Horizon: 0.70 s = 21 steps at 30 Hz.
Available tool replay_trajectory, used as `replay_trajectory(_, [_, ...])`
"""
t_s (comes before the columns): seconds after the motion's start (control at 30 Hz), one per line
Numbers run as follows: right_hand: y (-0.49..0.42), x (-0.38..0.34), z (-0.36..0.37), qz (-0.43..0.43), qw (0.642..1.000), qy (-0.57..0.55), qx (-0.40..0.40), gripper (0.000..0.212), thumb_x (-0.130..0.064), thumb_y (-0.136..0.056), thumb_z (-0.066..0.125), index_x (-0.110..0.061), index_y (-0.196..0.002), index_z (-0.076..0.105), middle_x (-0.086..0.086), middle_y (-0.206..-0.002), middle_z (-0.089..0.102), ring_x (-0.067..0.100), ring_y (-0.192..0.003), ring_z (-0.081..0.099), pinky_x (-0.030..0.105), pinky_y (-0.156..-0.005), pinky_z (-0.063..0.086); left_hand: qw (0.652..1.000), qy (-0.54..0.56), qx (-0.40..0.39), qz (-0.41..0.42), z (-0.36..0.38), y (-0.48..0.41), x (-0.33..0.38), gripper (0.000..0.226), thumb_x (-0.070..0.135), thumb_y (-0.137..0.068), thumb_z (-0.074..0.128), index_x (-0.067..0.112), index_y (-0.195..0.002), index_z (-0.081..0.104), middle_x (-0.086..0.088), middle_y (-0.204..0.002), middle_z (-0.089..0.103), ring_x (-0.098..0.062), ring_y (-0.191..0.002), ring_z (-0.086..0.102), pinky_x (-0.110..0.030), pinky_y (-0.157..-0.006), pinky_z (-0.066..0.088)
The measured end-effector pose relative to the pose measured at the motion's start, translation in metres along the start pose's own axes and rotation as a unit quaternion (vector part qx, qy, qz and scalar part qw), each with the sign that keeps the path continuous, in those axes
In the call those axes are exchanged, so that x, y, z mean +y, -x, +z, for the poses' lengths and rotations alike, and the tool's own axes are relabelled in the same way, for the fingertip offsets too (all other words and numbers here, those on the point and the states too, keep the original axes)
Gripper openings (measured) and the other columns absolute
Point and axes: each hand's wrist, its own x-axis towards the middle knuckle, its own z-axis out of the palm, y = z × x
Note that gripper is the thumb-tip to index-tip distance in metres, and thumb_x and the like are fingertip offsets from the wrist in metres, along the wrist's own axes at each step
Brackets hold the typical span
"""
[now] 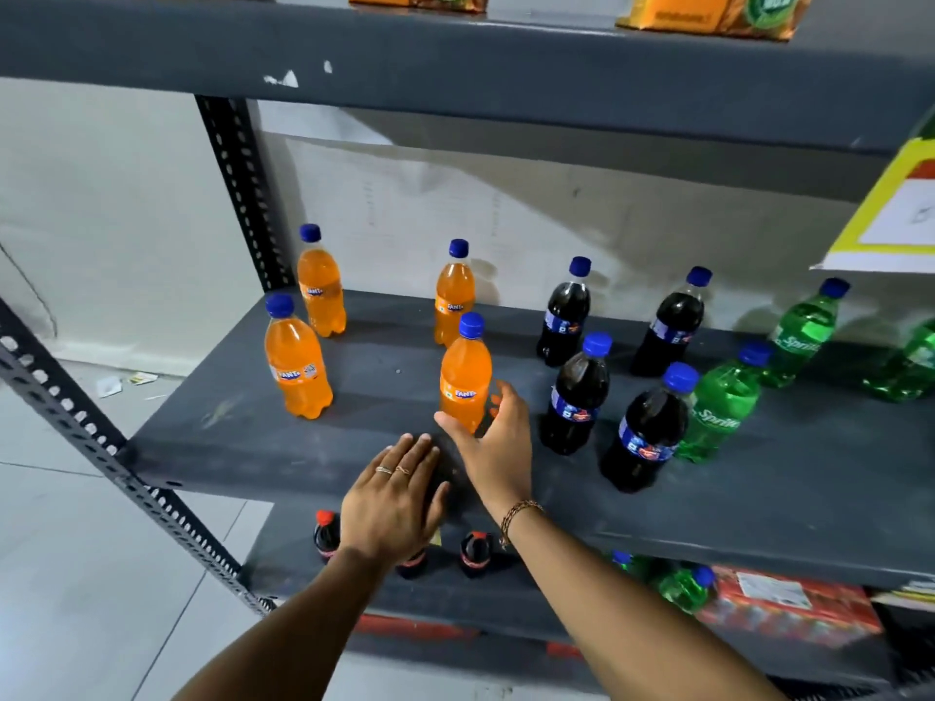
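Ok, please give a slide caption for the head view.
Open right hand reaches round the nearest Fanta bottle; left hand flat at the shelf edge.

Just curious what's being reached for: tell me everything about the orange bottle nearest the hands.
The orange bottle is clear plastic, full of orange drink, with a blue cap and a Fanta label. It stands upright on the grey shelf, near the front edge. The right hand is open round its base, thumb in front, fingers behind; contact is unclear.
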Motion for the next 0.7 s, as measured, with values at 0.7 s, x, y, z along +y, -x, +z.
replay_trajectory(0.7, [-0.039, 0.102, -0.175, 0.125, 0.977, -0.052, 0.163, 0.053, -0.014, -0.065, 0.08, -0.013, -0.108, 0.049, 0.014, -0.106, 0.061, 0.026, -0.095, 0.058, 0.03, -0.08, 0.045, 0.999, 0.021, -0.043, 0.011, 0.028, -0.012, 0.135, 0.059, 0.038, -0.098, 0.021, -0.002, -0.112, 0.063, -0.018, -0.117, 0.063, -0.032, -0.112, 0.057, -0.038, -0.099, 0.033])
